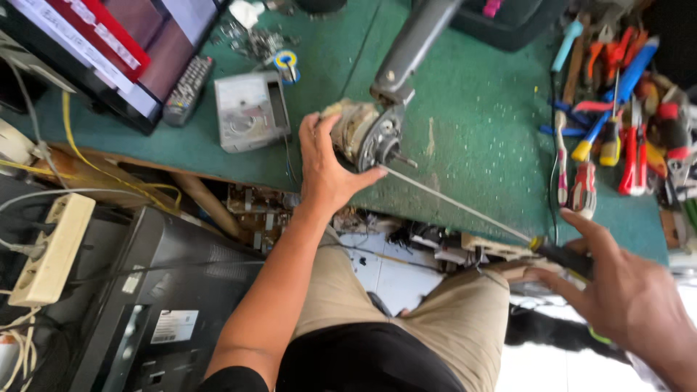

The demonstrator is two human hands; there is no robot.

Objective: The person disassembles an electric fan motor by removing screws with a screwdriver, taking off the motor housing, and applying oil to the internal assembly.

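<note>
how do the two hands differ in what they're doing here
The left hand wraps around the fan motor on the green bench mat; the right hand is off the bench edge, above the lap. The left grips with fingers curled; the right pinches the dark handle of a long thin screwdriver, fingers spread. Both touch parts joined at the motor.

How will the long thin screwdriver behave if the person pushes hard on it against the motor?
The long screwdriver has a very thin shaft, so it will probably flex. Its tip meets the fan motor at a slant and may slip off. The left hand braces the motor; the right hand grips the handle.
</note>
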